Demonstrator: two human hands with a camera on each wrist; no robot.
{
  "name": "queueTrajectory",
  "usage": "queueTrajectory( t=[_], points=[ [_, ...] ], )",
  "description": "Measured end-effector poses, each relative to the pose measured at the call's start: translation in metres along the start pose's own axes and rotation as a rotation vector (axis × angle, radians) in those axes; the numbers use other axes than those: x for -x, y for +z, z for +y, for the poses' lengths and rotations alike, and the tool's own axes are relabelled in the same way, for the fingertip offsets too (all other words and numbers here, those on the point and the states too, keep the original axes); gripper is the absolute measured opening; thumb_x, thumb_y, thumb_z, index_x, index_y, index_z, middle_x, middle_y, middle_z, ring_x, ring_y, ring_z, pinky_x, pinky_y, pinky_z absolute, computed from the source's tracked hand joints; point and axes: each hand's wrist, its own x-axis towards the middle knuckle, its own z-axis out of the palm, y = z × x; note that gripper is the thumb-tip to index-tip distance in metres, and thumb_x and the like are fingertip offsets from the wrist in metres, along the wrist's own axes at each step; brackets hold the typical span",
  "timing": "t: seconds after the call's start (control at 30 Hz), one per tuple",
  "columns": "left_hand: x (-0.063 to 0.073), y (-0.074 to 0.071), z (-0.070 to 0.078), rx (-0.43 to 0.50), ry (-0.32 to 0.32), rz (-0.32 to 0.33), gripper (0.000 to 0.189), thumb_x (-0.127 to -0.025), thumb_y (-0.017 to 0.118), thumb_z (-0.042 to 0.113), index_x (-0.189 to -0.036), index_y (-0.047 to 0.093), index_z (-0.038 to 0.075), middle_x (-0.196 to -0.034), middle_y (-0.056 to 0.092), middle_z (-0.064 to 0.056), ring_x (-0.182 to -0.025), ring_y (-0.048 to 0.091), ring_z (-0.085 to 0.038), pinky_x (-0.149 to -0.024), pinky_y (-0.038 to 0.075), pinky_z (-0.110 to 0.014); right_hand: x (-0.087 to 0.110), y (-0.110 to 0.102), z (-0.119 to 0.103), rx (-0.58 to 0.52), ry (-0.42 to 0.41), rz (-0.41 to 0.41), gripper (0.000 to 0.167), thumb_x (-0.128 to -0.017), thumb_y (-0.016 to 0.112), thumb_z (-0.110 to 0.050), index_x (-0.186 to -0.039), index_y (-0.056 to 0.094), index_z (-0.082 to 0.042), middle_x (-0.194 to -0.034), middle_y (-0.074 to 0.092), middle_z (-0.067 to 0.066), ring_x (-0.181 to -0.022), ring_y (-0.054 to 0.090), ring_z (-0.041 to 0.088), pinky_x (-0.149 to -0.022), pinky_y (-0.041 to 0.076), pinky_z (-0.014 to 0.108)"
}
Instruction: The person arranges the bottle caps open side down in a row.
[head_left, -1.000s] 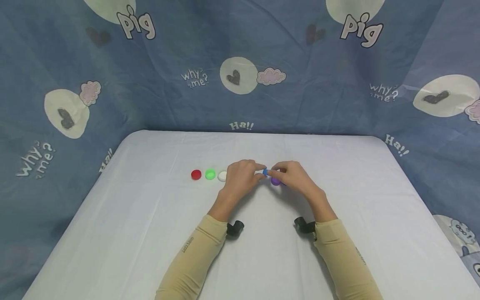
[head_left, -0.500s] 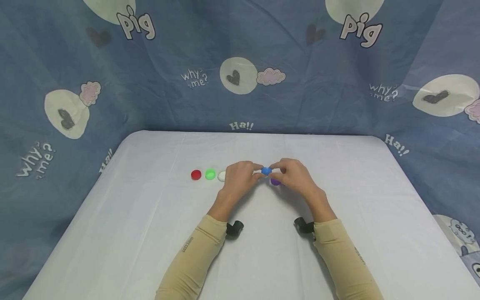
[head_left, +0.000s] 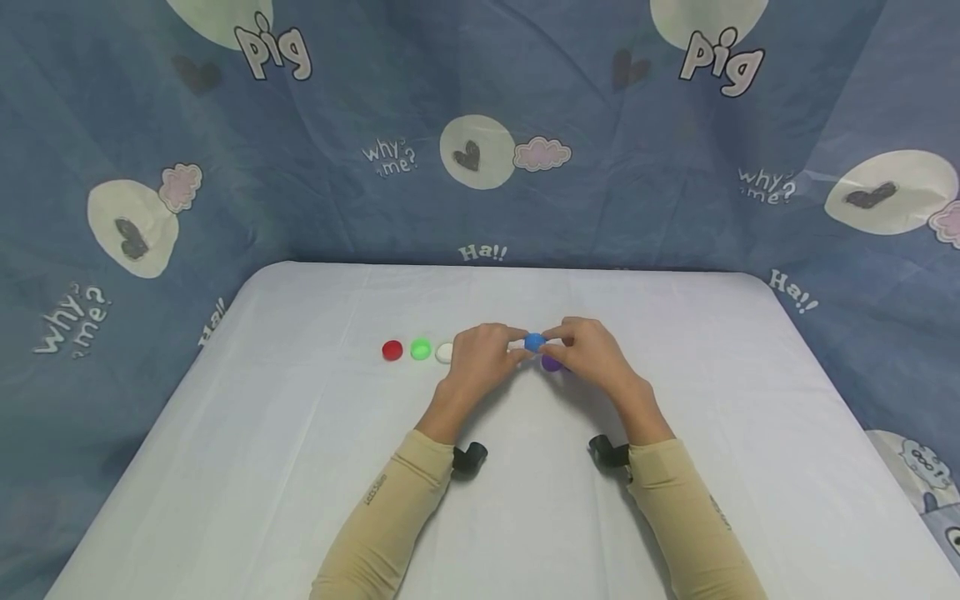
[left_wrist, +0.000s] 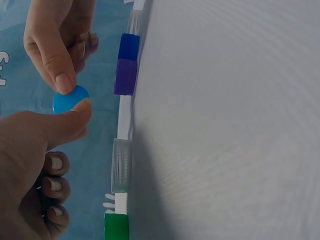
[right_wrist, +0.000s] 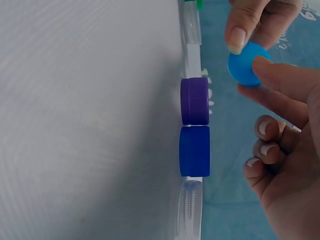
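Note:
Both hands pinch one light blue bottle cap (head_left: 534, 342) between thumb and finger, raised over the row of caps on the table. My left hand (head_left: 480, 360) grips its left edge and my right hand (head_left: 591, 352) its right edge. The cap's round face (right_wrist: 245, 65) shows in the right wrist view, where the other right fingers curl toward the palm. Just below the held cap in the head view sits a purple cap (head_left: 551, 364). Beside that one stands a dark blue cap (right_wrist: 195, 151), largely hidden by my right hand in the head view.
Farther left in the row lie a red cap (head_left: 392, 350), a green cap (head_left: 421, 348) and a white-looking cap (head_left: 445, 352). Clear ribbed caps (left_wrist: 120, 166) (right_wrist: 190, 209) stand along it too. A white cloth (head_left: 540, 517) covers the table; a blue printed curtain (head_left: 337, 208) hangs behind.
The light blue cap has turned from a narrow, partly covered edge to showing its round face. The right hand rose slightly, then both hands stayed nearly still. The caps on the table stayed put.

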Motion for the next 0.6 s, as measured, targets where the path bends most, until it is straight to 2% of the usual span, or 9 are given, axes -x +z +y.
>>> queueTrajectory(
  t=[0.1,0.3,0.43,0.6],
  points=[
    [-0.0005,0.0006,0.0002,-0.003,0.008,0.0,0.034,-0.084,0.076,0.047,-0.115,0.074,0.033,-0.11,0.076,0.007,-0.09,0.073,-0.015,-0.063,0.053,-0.03,0.0002,-0.0012,0.0002,-0.061,0.016,-0.008,0.024,-0.089,0.073,-0.024,-0.108,0.078,-0.008,-0.075,0.059,0.004,-0.069,0.048,0.017,-0.063,0.041,0.031],
    [-0.0014,0.0002,0.0001,-0.006,0.024,-0.001,0.034,-0.084,0.077,0.042,-0.117,0.073,0.035,-0.112,0.076,0.007,-0.094,0.072,-0.015,-0.065,0.054,-0.031,0.0005,-0.0034,0.0016,-0.202,0.124,-0.066,0.026,-0.09,0.071,-0.033,-0.104,0.079,-0.013,-0.096,0.076,0.005,-0.089,0.066,0.019,-0.079,0.051,0.033],
    [-0.0017,-0.0002,0.0003,-0.01,0.049,0.01,0.036,-0.084,0.078,0.041,-0.119,0.072,0.036,-0.116,0.075,0.009,-0.096,0.072,-0.014,-0.064,0.053,-0.03,0.0011,-0.0049,0.002,-0.234,0.173,-0.089,0.028,-0.092,0.067,-0.037,-0.1,0.08,-0.014,-0.096,0.077,0.007,-0.092,0.065,0.021,-0.079,0.049,0.032],
    [-0.0011,-0.0002,-0.0002,-0.008,0.073,0.021,0.037,-0.083,0.079,0.041,-0.119,0.072,0.037,-0.115,0.075,0.01,-0.089,0.072,-0.011,-0.059,0.049,-0.026,0.0012,-0.0056,0.0021,-0.242,0.183,-0.111,0.03,-0.094,0.065,-0.04,-0.098,0.08,-0.014,-0.091,0.076,0.008,-0.087,0.062,0.022,-0.075,0.046,0.03]
  ],
)
